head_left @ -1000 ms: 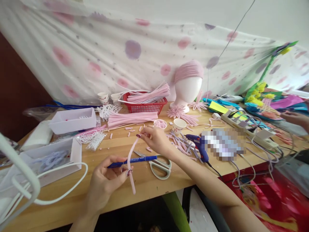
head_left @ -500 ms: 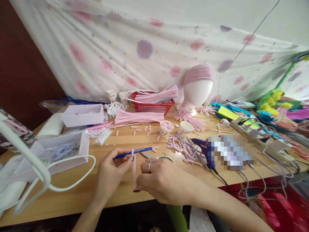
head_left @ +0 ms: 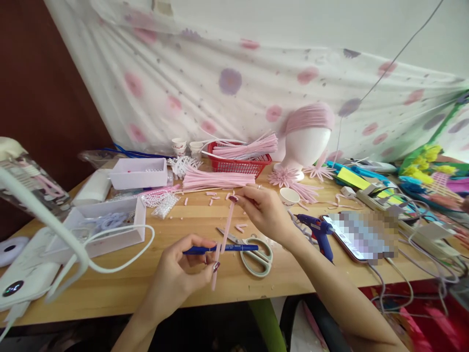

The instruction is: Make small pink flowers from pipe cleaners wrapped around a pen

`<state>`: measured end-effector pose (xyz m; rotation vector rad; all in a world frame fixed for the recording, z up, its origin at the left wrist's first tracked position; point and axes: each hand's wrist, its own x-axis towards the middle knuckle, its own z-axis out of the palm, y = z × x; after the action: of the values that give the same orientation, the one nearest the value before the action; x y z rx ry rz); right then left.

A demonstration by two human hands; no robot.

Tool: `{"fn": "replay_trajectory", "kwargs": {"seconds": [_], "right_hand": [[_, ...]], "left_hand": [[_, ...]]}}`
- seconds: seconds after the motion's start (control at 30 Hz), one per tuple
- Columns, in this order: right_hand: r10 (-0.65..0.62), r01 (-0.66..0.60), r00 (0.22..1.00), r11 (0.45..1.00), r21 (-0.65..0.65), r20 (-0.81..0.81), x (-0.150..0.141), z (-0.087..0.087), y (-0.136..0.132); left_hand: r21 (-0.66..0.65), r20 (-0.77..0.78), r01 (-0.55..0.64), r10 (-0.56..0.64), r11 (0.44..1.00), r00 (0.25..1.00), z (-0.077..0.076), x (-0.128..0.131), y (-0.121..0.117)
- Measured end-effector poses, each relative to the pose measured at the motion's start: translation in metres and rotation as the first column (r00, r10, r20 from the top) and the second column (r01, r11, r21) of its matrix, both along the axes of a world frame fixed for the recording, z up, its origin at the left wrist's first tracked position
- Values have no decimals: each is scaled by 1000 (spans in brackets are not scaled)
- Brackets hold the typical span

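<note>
Over one table (head_left: 117, 286), the left hand (head_left: 179, 271) grips one pen (head_left: 242, 248), one strip (head_left: 227, 222). The right hand (head_left: 269, 212) pinches the strip's top.

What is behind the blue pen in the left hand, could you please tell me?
The scissors lie on the table, partly behind the blue pen. Much of them shows; whatever the pen directly covers cannot be seen.

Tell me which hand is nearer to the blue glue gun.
Right. The right hand is just to the left of the glue gun, pinching a pink strip; the left hand is farther left and nearer the table's front edge, holding a blue pen.
</note>
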<state>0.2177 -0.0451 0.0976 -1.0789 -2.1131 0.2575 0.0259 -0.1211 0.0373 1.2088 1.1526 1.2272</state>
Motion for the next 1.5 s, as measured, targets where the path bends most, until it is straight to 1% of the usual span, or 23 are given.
{"fn": "replay_trajectory", "kwargs": {"seconds": [0.1, 0.17, 0.23, 0.3, 0.37, 0.5, 0.6, 0.7, 0.77, 0.83, 0.87, 0.9, 0.97, 1.0, 1.07, 1.13, 1.2, 1.33, 1.5], "right_hand": [[-12, 12, 1000, 1000, -5, 1, 0, -1, 2], [28, -28, 1000, 999, 26, -10, -1, 0, 1], [105, -102, 994, 991, 88, -24, -2, 2, -1], [207, -202, 978, 966, 161, -15, -5, 6, -5], [303, -301, 953, 932, 204, 25, -7, 9, -9], [444, -454, 891, 870, 193, 93, -13, 12, -18], [515, -532, 846, 822, 201, 136, -17, 9, -23], [562, -587, 809, 788, 187, 171, -22, 5, -30], [572, -602, 797, 778, 177, 194, -23, 4, -34], [546, -572, 818, 802, 172, 180, -23, 5, -34], [508, -529, 848, 830, 175, 153, -22, 7, -33], [452, -467, 884, 865, 183, 116, -21, 9, -30], [300, -301, 953, 934, 193, 38, -17, 11, -20], [220, -217, 975, 957, 190, 7, -14, 11, -15], [93, -85, 994, 984, 154, -51, -8, 9, -3], [4, 7, 995, 994, 110, -103, -2, 3, 7], [-56, 65, 990, 995, 70, -131, 2, -5, 15], [-110, 114, 986, 993, 22, -122, 6, -20, 23], [-158, 158, 987, 987, -10, -42, 13, -31, 22]], "left_hand": [[-22, 42, 9, -8, 1000, 999, -2, 2, 0], [-54, 57, 39, -36, 998, 998, -5, 3, 3], [-100, 66, 84, -77, 991, 995, -8, 5, 8], [-147, 69, 118, -109, 982, 992, -10, 8, 14], [-158, 75, 140, -129, 977, 989, -13, 10, 19], [-115, 133, 167, -151, 979, 979, -16, 14, 25], [-130, 211, 176, -147, 976, 966, -15, 16, 24], [-221, 304, 201, -128, 954, 944, -10, 19, 22], [-266, 308, 192, -106, 945, 946, -9, 21, 19], [-242, 278, 196, -125, 950, 952, -10, 23, 16], [-217, 262, 205, -145, 954, 954, -11, 23, 14], [-200, 245, 218, -166, 955, 955, -12, 23, 12], [-195, 215, 226, -183, 954, 959, -13, 21, 8], [-200, 197, 216, -177, 956, 964, -12, 20, 6], [-201, 152, 175, -145, 964, 978, -11, 17, 3], [-195, 130, 121, -97, 973, 987, -9, 14, 2], [-203, 148, 78, -49, 976, 988, -8, 14, 0], [-210, 277, 44, 16, 977, 961, -6, 18, -1], [-188, 376, -2, 73, 982, 924, -3, 16, 0]]}}
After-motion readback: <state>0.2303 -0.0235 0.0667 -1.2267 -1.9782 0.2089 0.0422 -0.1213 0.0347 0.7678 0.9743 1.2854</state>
